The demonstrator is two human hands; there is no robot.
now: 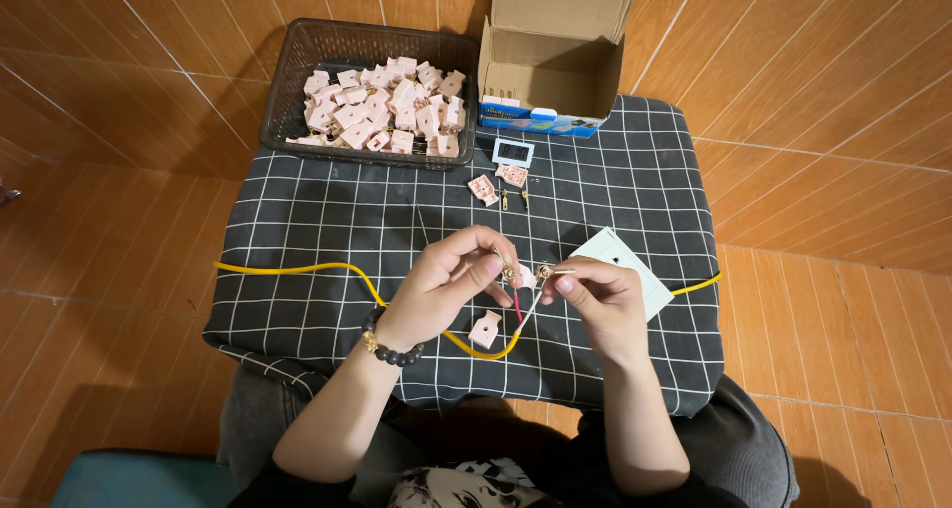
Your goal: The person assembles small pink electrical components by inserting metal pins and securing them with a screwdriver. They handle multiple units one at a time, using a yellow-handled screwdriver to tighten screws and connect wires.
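My left hand (448, 285) pinches a small brass terminal (508, 270) at its fingertips. My right hand (593, 298) pinches a second brass terminal (544, 270) on the bared end of a wire. A red and a white inner wire (520, 308) run down from these to a yellow cable (297, 267) that loops across the checked cloth (327, 221). A pink plastic plug part (486, 329) lies on the cloth just below my hands. A white flat piece (650, 280) sits partly under my right hand.
A dark mesh basket (297, 62) holding several pink plug parts stands at the back left. An open cardboard box (555, 62) stands at the back right. Loose pink parts (484, 189), a small white frame (513, 151) and tiny metal pins lie mid-cloth. Orange tiled floor surrounds the cloth.
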